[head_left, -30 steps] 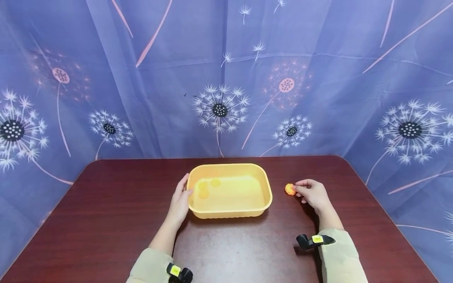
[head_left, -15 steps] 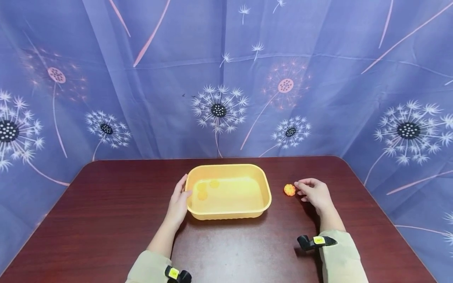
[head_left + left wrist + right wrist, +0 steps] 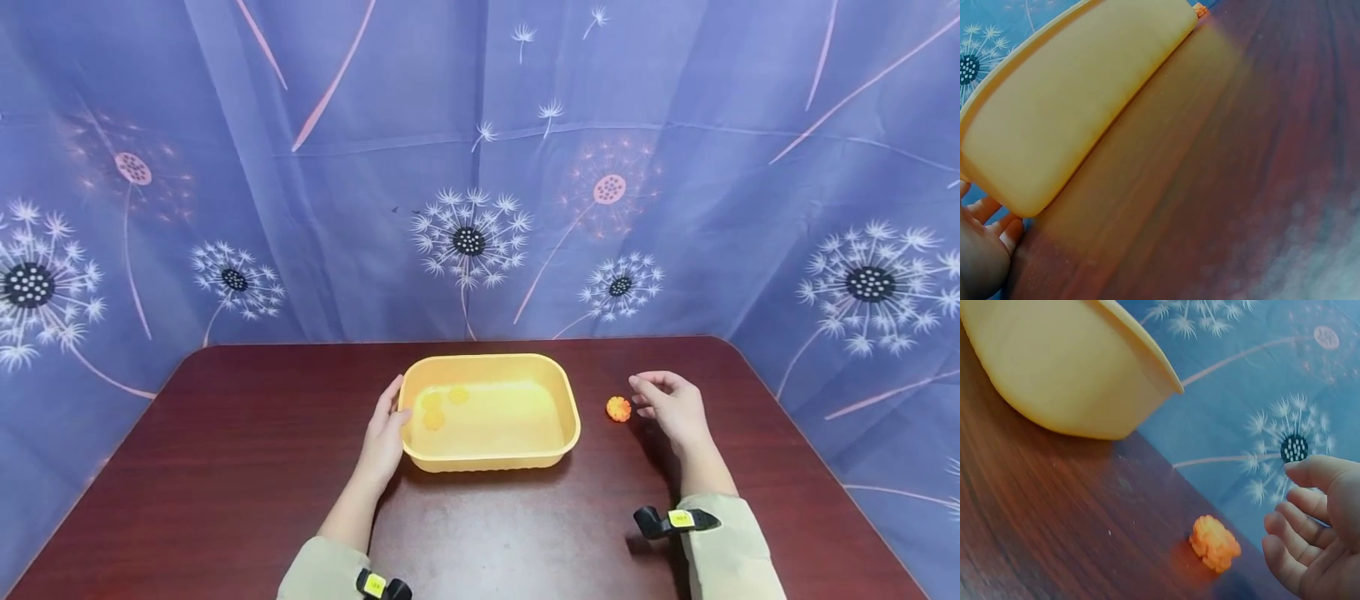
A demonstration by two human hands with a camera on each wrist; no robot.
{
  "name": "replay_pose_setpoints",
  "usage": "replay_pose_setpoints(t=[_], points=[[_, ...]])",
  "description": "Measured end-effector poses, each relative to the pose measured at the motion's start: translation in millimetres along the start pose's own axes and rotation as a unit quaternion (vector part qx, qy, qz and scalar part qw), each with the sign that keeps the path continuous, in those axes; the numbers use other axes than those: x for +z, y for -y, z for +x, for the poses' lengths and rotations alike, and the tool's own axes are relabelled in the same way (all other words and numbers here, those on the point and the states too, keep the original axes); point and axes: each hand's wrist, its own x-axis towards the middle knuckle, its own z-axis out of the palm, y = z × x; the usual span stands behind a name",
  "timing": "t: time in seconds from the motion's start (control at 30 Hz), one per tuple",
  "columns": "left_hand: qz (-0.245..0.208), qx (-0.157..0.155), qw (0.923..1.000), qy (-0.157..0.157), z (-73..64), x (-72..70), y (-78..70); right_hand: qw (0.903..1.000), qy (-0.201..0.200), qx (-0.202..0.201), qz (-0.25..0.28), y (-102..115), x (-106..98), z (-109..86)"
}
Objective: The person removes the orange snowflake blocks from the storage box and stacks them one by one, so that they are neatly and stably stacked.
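A shallow yellow plastic basin (image 3: 491, 462) with rounded corners stands upright on the table. At its left end my left hand (image 3: 382, 442) grips the wall, thumb over the rim and fingers outside; in the left wrist view that hand (image 3: 985, 250) shows at the basin's corner. To the right of the basin lies a small orange, scalloped, flower-like piece (image 3: 618, 409), lumpy in the right wrist view. My right hand (image 3: 675, 412) is just beside this piece, apart from it, with loosely bent fingers and nothing held. Inside the basin, faint yellow round shapes (image 3: 433, 418) lie at the left.
The dark red-brown wooden table (image 3: 225, 467) has a rounded far edge. Behind it and at both sides hangs a blue curtain (image 3: 360, 250) printed with dandelions. Black wrist cameras (image 3: 667, 522) sit on the pale sleeves.
My right hand has let go of the orange piece and drawn back a little to the right, leaving it on the table. The left hand stays on the basin.
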Motion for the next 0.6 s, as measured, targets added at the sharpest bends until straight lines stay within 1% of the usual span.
replay_pose_setpoints(t=[0.2, 0.3, 0.6], points=[[-0.002, 0.013, 0.9999, -0.001, 1.1, 0.3, -0.1, 0.9993, 0.021, -0.029, 0.008, 13, 10, -1.9], [-0.001, 0.018, 0.9998, -0.002, 1.1, 0.2, -0.4, 0.9988, 0.038, -0.031, 0.007, 17, 16, -1.3], [-0.002, 0.01, 0.9999, -0.01, 0.3, 1.0, 1.0, 0.9948, 0.094, -0.033, 0.023, 31, 30, -0.9]])
